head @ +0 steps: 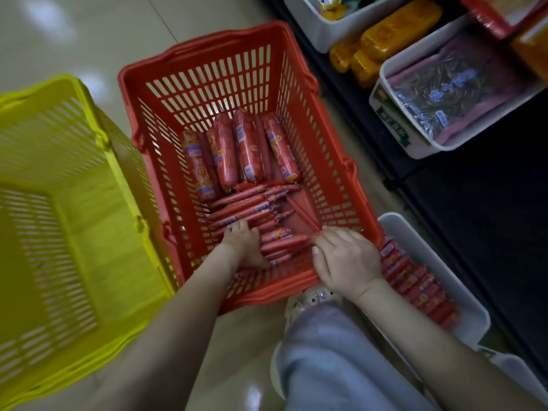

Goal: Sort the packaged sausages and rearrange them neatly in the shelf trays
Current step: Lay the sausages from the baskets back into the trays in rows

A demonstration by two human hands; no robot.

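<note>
Below, both hands are reached into a red slatted plastic basket (pixel 207 81) on the floor.
Thin red packaged sausages (pixel 252 209) are pressed under the spread left hand (pixel 244 243); a red wrapper end is pinched by the right hand (pixel 345 256). More are lined in a white plastic tray (pixel 462 298) beside it.

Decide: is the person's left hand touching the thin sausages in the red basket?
Touching. The head view shows the left hand pressed flat on the thin sausages, no gap.
</note>
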